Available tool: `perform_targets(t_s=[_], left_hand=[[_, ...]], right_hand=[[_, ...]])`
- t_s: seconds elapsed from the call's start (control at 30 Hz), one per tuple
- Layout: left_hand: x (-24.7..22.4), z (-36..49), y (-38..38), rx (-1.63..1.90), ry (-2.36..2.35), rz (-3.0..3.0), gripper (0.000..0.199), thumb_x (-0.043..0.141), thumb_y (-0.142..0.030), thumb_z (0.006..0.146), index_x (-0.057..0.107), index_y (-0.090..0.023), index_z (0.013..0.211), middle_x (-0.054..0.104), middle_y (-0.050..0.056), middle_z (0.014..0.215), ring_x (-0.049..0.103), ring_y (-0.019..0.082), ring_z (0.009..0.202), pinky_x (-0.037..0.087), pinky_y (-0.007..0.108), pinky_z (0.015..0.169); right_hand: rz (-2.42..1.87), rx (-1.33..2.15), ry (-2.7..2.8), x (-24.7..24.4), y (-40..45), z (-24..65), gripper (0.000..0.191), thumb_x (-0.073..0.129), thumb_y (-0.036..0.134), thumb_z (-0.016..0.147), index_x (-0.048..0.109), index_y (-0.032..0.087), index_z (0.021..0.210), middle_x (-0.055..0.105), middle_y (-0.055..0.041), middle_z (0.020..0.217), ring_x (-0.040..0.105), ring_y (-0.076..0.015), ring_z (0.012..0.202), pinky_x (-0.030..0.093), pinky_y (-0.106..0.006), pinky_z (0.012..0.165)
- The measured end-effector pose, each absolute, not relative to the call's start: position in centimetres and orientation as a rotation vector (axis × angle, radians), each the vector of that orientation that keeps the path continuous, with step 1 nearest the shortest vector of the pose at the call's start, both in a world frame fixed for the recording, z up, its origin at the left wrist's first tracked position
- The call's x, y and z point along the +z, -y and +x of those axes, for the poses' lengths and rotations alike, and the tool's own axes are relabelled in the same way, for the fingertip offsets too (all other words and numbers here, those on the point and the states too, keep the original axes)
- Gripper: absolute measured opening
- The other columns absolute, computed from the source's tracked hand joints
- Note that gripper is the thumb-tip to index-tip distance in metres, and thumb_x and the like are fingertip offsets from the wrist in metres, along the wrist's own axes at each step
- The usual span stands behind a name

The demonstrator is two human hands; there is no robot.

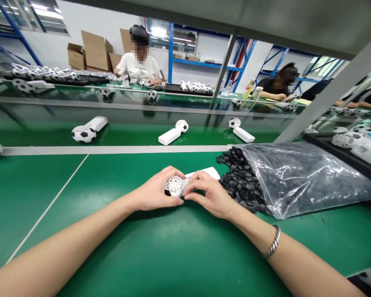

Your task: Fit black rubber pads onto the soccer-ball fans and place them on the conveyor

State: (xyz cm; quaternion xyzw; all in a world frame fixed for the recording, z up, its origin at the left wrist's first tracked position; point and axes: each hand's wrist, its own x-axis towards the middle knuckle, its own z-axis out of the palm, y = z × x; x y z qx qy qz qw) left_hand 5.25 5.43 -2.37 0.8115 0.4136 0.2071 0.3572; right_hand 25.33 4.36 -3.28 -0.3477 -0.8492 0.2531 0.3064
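Observation:
My left hand [156,190] is wrapped round the ball-shaped head of a soccer-ball handheld fan [174,186], its white lattice grille facing up. The fan's white handle [210,172] points away to the right, partly behind my right hand [208,193]. Thumb and fingers of that hand are pinched together at the right edge of the ball. A small black piece [182,197] shows at their tips, mostly hidden. Just right of my right hand, many black plastic pieces [239,177] spill from a clear plastic bag [309,177] onto the green table [160,255].
Beyond the pale strip [117,150], several ball-headed fans lie on a green belt, such as one fan [84,134] at left. A dark tray [320,144] with more fans stands at right. A slanted grey post [324,99] rises there. Co-workers [140,68] sit across.

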Motion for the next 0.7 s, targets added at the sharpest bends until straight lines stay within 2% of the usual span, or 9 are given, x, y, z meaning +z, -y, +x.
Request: perform_targets(t_s=[0.27,0.57,0.7], left_hand=[[-2.47,5.86,-5.10,0.576,-1.102,2.119,0.034,0.060,-0.026,0.068,0.049,-0.022,0.100,0.049,0.001,0.098,0.049,0.019,0.091,0.041,0.031,0.078],[-2.76,6.04,-4.97,0.646,-1.130,2.120,0.037,0.064,-0.028,0.064,0.050,-0.021,0.098,0.049,0.001,0.096,0.049,0.019,0.088,0.041,0.031,0.076],[-2.75,6.16,-4.82,0.672,-1.159,2.104,0.033,0.060,-0.024,0.065,0.051,-0.021,0.097,0.049,0.001,0.095,0.050,0.018,0.087,0.041,0.030,0.076]], right_hand=[[-1.007,0.696,2.144,-4.07,-4.79,25.00,0.004,0.062,0.024,0.078,0.060,0.020,0.077,0.051,-0.0005,0.086,0.050,-0.0122,0.079,0.042,-0.026,0.072],[-0.991,0.699,2.144,-4.23,-5.14,24.92,0.011,0.064,0.030,0.076,0.060,0.020,0.075,0.053,-0.0002,0.083,0.050,-0.0123,0.078,0.041,-0.025,0.071],[-0.988,0.708,2.132,-4.20,-5.07,24.92,0.011,0.064,0.028,0.077,0.059,0.019,0.075,0.052,-0.0002,0.081,0.050,-0.0119,0.076,0.041,-0.025,0.071]])
